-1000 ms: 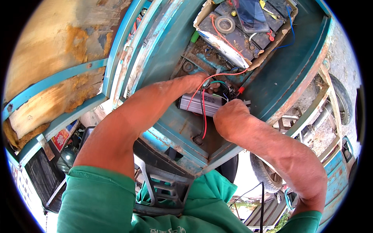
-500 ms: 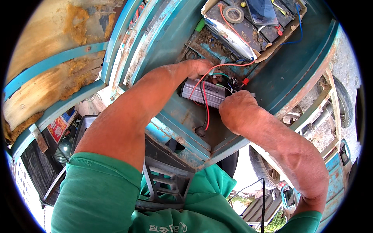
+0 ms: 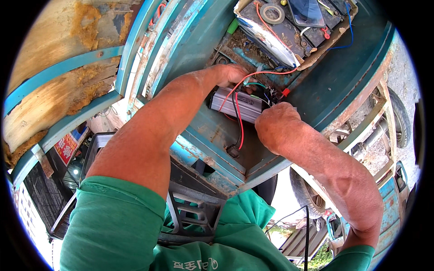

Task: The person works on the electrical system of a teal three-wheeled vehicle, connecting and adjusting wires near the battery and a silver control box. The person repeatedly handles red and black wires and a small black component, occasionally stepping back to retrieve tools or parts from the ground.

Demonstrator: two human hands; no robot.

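Note:
A silver, finned metal controller box (image 3: 230, 103) lies in the teal metal compartment (image 3: 205, 131) below my hands. My left hand (image 3: 234, 75) is at its far side, fingers bent around wires beside a pale connector. At the box's right end my right hand (image 3: 278, 123) is closed, the back of it upward; its fingertips and whatever they grip are hidden. Between the hands runs a tangle of thin coloured wires (image 3: 270, 95). A red wire (image 3: 240, 131) and a black one cross over the box to a dark plug (image 3: 233, 151). A red connector (image 3: 285, 92) sits near the tangle.
Batteries in a torn carton (image 3: 291, 54) stand at the far end, with a tape roll (image 3: 272, 14) and a phone (image 3: 306, 12) on top. A green-handled tool (image 3: 232, 27) leans nearby. The compartment's rusty rim (image 3: 361, 97) rises at right; a black plastic frame (image 3: 192, 210) is close to me.
My left hand has shifted slightly among the wires, its fingers a little farther right. My right hand stays nearly where it was.

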